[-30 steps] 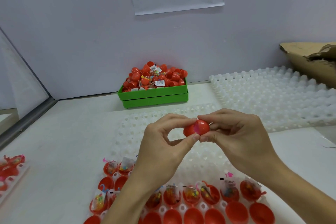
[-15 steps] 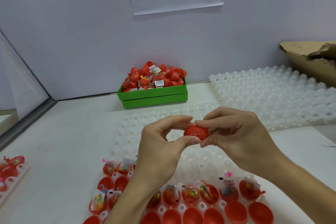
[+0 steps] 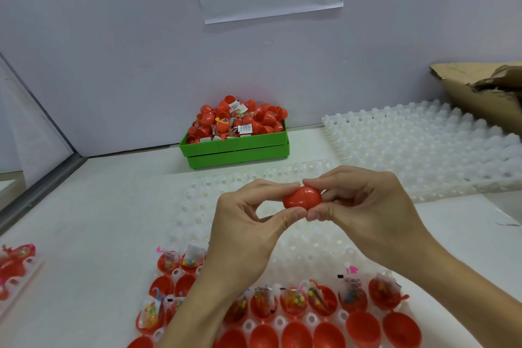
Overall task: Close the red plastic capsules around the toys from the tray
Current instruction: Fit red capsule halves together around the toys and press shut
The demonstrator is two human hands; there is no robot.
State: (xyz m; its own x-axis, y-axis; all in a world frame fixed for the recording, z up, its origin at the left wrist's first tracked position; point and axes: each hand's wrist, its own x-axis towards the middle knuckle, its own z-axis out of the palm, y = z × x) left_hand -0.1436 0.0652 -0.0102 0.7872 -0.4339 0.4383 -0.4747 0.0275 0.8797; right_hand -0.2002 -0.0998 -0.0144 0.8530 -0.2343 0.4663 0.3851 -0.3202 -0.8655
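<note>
A red capsule (image 3: 302, 197) is held above the white tray (image 3: 313, 246), its two halves joined with no toy showing. My left hand (image 3: 245, 223) pinches its left end between thumb and forefinger. My right hand (image 3: 364, 212) pinches the right end the same way. Below my hands, open red capsule halves (image 3: 293, 302) with bagged toys in them sit in a row of the tray. Empty red halves (image 3: 364, 329) lie in the nearest row.
A green bin (image 3: 236, 147) heaped with red capsules and toy bags stands at the back wall. A stack of white trays (image 3: 423, 150) lies at the right, with a cardboard box (image 3: 480, 93) behind it. More red capsules (image 3: 15, 263) sit at the left edge.
The capsule was partly open with pink inside showing; my hands have pressed its halves together, and it now looks closed.
</note>
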